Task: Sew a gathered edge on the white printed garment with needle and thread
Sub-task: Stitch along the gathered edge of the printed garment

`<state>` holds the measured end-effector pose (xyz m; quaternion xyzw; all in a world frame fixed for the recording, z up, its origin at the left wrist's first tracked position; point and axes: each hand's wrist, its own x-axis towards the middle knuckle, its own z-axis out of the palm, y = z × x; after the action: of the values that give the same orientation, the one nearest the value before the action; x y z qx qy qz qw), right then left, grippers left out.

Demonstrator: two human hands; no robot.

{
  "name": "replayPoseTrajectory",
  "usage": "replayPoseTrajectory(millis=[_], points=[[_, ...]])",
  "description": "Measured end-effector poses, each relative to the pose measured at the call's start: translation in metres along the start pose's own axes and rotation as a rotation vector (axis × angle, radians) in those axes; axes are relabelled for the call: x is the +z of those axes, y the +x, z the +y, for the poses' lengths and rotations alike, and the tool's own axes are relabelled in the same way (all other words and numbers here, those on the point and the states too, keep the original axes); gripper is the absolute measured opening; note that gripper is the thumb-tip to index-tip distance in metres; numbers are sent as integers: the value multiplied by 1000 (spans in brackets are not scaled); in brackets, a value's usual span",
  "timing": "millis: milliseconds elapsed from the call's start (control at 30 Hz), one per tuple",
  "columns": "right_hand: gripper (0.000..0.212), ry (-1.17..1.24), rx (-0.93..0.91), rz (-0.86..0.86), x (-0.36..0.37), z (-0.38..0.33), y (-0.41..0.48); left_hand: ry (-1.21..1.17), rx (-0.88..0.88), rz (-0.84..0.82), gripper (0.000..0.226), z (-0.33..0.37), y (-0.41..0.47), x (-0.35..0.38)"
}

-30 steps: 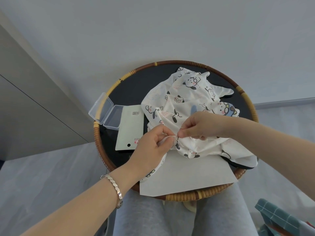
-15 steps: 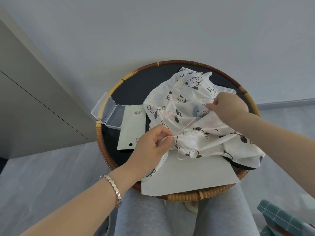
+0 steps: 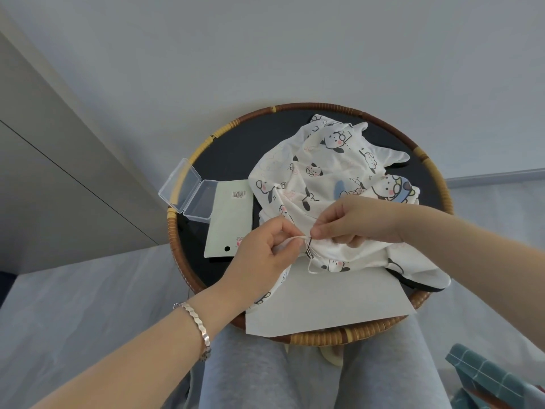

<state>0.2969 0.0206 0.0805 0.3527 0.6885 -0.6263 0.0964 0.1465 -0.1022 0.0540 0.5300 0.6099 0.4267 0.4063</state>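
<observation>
Left hand [image 3: 262,255], forearm entering from lower left, pinches the edge of the white printed garment [image 3: 324,160] between thumb and forefinger. Right hand [image 3: 356,222], forearm entering from the right, pinches the same gather, fingertips just beside the left's.

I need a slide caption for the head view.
Left hand and right hand pinch the gathered edge of the white printed garment on a rattan-rimmed table.

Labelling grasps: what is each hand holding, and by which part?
Left hand pinches the white cartoon-printed fabric garment at its bunched near edge; right hand pinches the same spot opposite. Needle too small to see.
</observation>
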Motion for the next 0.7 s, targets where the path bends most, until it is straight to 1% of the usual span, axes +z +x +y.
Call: replayPoseTrajectory(millis=[67, 167, 233, 267, 333, 400, 433, 467, 500, 533, 633, 700], points=[[25, 65, 10, -70, 2, 4, 1, 24, 8, -6, 10, 0, -1, 0], [13, 105, -7, -52, 6, 4, 3, 39, 7, 14, 9, 0, -2, -1], [21, 101, -22, -44, 8, 6, 3, 65, 13, 46, 12, -1, -3, 0], [21, 93, -26, -41, 9, 7, 4, 85, 22, 70, 14, -1, -3, 1], [13, 78, -39, 14, 13, 9, 4, 115, 49, 129, 18, 1, -3, 3], [10, 104, -56, 131, 17, 12, 6, 127, 70, 173, 17, 2, -2, 4], [11, 135, -67, 184, 18, 14, 7, 129, 73, 187, 15, 2, -2, 5], [16, 181, -77, 217, 18, 16, 7, 130, 73, 196, 12, 2, -1, 5], [24, 235, -86, 229, 18, 18, 7, 128, 74, 200, 10, 2, 0, 5], [27, 292, -93, 230, 18, 19, 7, 123, 77, 197, 9, 2, 1, 5], [17, 423, -95, 222, 18, 20, 6, 90, 71, 175, 14, 3, 2, 5], [10, 465, -69, 272, 15, 20, 6, 63, 48, 163, 17, 3, 1, 5]])
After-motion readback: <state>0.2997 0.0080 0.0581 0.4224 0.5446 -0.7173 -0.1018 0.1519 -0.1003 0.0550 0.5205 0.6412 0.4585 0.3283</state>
